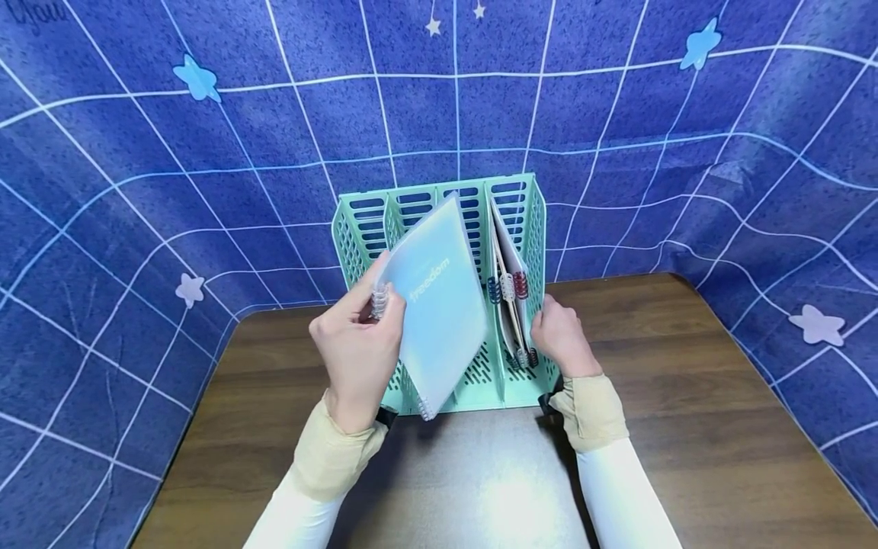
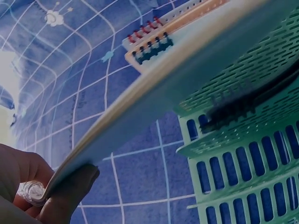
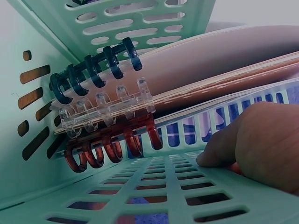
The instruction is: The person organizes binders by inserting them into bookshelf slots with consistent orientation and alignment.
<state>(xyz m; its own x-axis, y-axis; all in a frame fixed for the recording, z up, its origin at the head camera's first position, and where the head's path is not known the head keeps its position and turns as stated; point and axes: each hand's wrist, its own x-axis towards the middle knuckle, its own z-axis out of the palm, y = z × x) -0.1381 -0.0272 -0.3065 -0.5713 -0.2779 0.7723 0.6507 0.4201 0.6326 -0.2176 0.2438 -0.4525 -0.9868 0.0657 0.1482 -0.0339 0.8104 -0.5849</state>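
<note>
In the head view, my left hand (image 1: 357, 335) pinches a pale blue ring-bound notebook (image 1: 446, 305) marked "freedom" by its bound edge. The notebook is tilted in front of the middle slots of a mint green file holder (image 1: 473, 402). My right hand (image 1: 564, 339) grips the holder's right side wall; in the right wrist view its thumb (image 3: 219, 144) lies on the wall's inner face. Several ring-bound notebooks (image 3: 210, 60) lean in the right-hand slot, with dark blue rings (image 3: 96, 70), clear rings (image 3: 105, 109) and red rings (image 3: 112, 147).
The holder stands on a brown wooden table (image 1: 686, 396), near its back edge. A blue cloth (image 1: 288, 122) with white grid lines and stars hangs behind and around the table. Slotted dividers (image 2: 243, 163) part the holder into compartments.
</note>
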